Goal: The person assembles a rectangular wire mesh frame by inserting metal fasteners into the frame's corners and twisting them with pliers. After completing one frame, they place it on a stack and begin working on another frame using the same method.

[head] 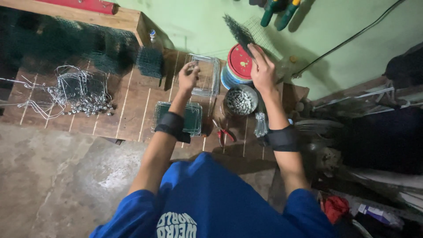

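Left hand (188,76) pinches the wire frame (203,75). Right hand (263,70) grips the mesh sheet (240,31) above it (light, springy, prickly-edged); it is probably best held by its border.

Wire frame (203,75) (silvery, boxy) lies flat on boards beside dark mesh piece (239,31).

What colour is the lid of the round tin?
Red, on the round tin under the right hand, head view.

Light: I see dim, greenish light, brightest on the wall (198,22) beyond my hands.
Shadows: deep far left and right.
Edges: wide-angle stretch, soft corners.
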